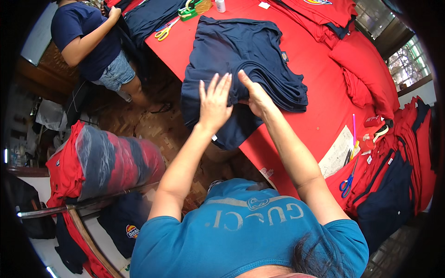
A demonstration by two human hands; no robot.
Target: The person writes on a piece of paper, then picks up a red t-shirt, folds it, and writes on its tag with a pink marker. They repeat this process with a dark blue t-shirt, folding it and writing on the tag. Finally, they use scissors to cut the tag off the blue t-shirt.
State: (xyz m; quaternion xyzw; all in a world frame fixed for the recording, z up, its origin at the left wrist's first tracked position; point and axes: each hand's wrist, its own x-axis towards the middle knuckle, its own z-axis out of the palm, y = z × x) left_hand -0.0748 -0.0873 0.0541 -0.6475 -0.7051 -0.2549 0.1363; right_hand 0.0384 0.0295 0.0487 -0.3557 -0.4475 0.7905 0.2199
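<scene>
A pile of navy blue garments (232,39), looking like shirts, lies on the red-covered table in front of me. Part of it is rolled or folded over in several layers (280,88), and a loose part hangs past the near left table edge. My left hand (216,104) rests flat on the cloth with its fingers stretched out. Beside it, my right hand (256,96) touches the left end of the folded layers. Its thumb points up and away, while its other fingers are mostly hidden against the cloth. A small tag (284,56) shows on the garment's right side.
Yellow-handled scissors (162,34) and a green tape dispenser (189,11) lie at the far left. Blue-handled scissors (346,185) and a paper sheet (337,150) are at right. A person (85,39) stands far left. A plastic-wrapped clothing bundle (116,160) sits left.
</scene>
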